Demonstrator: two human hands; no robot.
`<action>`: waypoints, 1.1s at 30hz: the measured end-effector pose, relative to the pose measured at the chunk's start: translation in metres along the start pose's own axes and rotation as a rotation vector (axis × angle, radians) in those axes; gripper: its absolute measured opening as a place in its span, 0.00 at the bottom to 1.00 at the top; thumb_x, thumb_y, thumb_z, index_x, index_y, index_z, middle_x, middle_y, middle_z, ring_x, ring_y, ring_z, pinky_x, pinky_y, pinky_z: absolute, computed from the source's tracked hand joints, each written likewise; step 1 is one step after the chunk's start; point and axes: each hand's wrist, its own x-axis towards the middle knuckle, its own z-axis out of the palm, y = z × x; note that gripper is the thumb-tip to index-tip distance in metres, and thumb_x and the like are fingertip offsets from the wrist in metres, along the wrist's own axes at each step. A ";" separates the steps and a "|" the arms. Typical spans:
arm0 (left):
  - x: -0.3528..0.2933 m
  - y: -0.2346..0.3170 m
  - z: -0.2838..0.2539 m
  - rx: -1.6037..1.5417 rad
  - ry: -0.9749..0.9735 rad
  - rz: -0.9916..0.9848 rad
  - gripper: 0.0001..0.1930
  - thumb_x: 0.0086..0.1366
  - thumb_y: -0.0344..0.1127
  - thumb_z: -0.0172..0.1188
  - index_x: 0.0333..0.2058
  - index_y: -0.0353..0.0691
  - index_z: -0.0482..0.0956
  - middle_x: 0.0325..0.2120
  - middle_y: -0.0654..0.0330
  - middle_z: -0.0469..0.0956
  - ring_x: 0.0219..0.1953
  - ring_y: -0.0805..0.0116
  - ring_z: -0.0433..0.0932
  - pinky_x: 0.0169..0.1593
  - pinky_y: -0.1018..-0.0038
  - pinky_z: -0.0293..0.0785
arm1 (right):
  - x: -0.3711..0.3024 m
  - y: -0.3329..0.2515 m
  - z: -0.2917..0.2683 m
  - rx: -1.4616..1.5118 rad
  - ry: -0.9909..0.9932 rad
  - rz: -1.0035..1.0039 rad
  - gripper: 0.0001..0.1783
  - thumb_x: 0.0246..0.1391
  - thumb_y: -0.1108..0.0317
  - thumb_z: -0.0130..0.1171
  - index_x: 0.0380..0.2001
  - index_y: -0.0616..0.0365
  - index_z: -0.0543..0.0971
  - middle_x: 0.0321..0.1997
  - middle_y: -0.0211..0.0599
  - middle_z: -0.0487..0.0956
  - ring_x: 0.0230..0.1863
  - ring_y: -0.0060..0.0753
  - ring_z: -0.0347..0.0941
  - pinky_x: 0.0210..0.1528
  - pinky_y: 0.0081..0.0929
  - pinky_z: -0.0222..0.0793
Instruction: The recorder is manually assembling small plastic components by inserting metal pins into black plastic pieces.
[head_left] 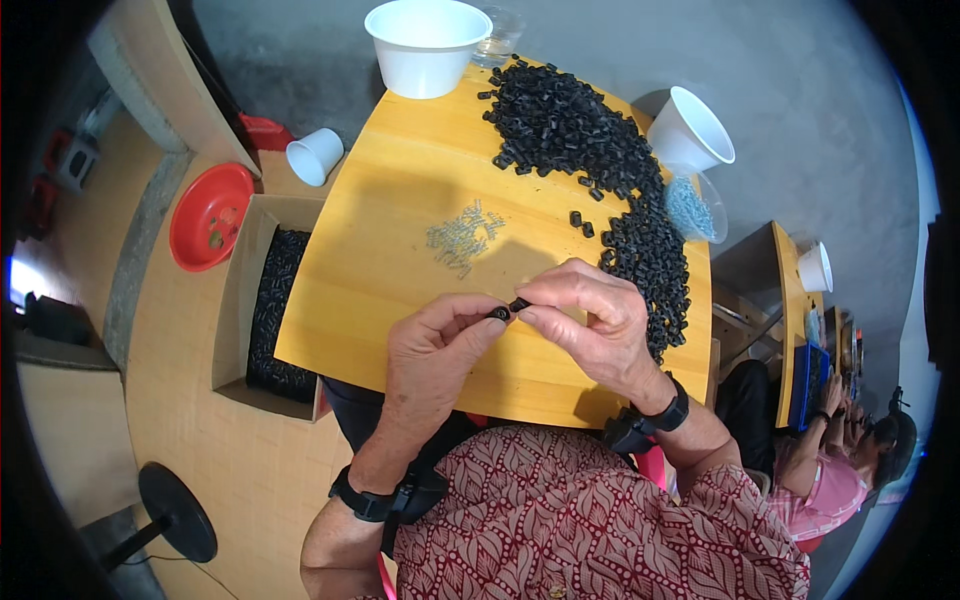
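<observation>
Above the near part of the yellow table (400,190), my two hands meet fingertip to fingertip. A small black plastic piece (499,313) with a round opening is pinched between the thumb and forefinger of my left hand (432,345). My right hand (600,318) pinches another small black piece (518,304) right beside it; whether the two touch is too small to tell. Just beyond my hands lies a loose heap of small, pale, thin pins (465,238). A large heap of black plastic pieces (570,120) runs along the table's far and right sides.
White tubs (428,50) stand at the far edge and right (692,130). A clear cup (690,208) holds light blue bits. Left of the table are a carton (235,300) of black parts, a red basin (210,217) and a white cup (315,157). Another person (825,480) works at right.
</observation>
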 end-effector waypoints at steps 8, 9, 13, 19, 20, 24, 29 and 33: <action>-0.002 0.001 0.003 0.024 0.009 0.033 0.11 0.65 0.22 0.62 0.46 0.32 0.82 0.36 0.65 0.82 0.38 0.81 0.77 0.44 0.83 0.74 | -0.001 -0.004 0.004 -0.097 -0.018 -0.013 0.09 0.52 0.77 0.66 0.38 0.64 0.83 0.35 0.41 0.82 0.35 0.33 0.80 0.36 0.26 0.76; -0.002 0.001 0.003 0.022 0.010 0.033 0.11 0.65 0.22 0.62 0.46 0.32 0.82 0.36 0.65 0.82 0.38 0.81 0.77 0.44 0.83 0.74 | -0.001 -0.004 0.004 -0.097 -0.020 -0.014 0.09 0.52 0.77 0.66 0.38 0.64 0.83 0.35 0.41 0.82 0.35 0.33 0.80 0.36 0.26 0.76; -0.003 0.001 0.005 0.044 0.005 0.044 0.11 0.65 0.22 0.62 0.46 0.32 0.81 0.37 0.64 0.82 0.40 0.79 0.78 0.46 0.82 0.74 | -0.003 -0.002 0.009 -0.123 0.008 -0.072 0.08 0.52 0.77 0.66 0.37 0.64 0.84 0.35 0.41 0.82 0.35 0.34 0.80 0.36 0.26 0.75; -0.003 0.001 0.007 0.088 -0.009 0.059 0.09 0.65 0.22 0.61 0.45 0.33 0.81 0.38 0.64 0.82 0.40 0.79 0.78 0.47 0.81 0.74 | -0.011 0.001 0.015 -0.116 0.094 -0.082 0.10 0.49 0.78 0.68 0.37 0.64 0.84 0.34 0.41 0.82 0.33 0.35 0.78 0.35 0.27 0.74; -0.003 0.002 0.007 0.124 -0.021 0.066 0.09 0.66 0.22 0.61 0.45 0.33 0.81 0.38 0.64 0.82 0.40 0.79 0.78 0.46 0.81 0.74 | -0.010 0.002 0.015 -0.188 0.109 -0.172 0.11 0.48 0.78 0.68 0.38 0.64 0.84 0.33 0.41 0.82 0.32 0.35 0.78 0.34 0.27 0.74; -0.003 0.000 0.006 0.116 -0.016 0.086 0.09 0.66 0.23 0.61 0.45 0.33 0.81 0.38 0.65 0.82 0.39 0.79 0.77 0.46 0.82 0.74 | -0.006 0.000 0.012 -0.204 0.086 -0.193 0.12 0.48 0.78 0.68 0.38 0.64 0.84 0.34 0.42 0.82 0.32 0.36 0.78 0.34 0.27 0.74; -0.004 0.001 0.007 0.177 0.002 0.085 0.09 0.66 0.23 0.61 0.45 0.33 0.80 0.37 0.65 0.81 0.40 0.80 0.77 0.46 0.82 0.74 | -0.008 -0.003 0.016 -0.285 0.091 -0.230 0.12 0.49 0.79 0.67 0.40 0.65 0.83 0.34 0.44 0.81 0.33 0.37 0.78 0.34 0.28 0.75; -0.004 -0.008 0.006 0.151 0.013 0.073 0.08 0.66 0.27 0.63 0.44 0.34 0.81 0.35 0.66 0.81 0.39 0.80 0.77 0.45 0.80 0.74 | -0.017 0.002 0.023 -0.232 0.099 -0.159 0.12 0.51 0.80 0.65 0.40 0.65 0.83 0.35 0.44 0.81 0.33 0.38 0.79 0.35 0.27 0.75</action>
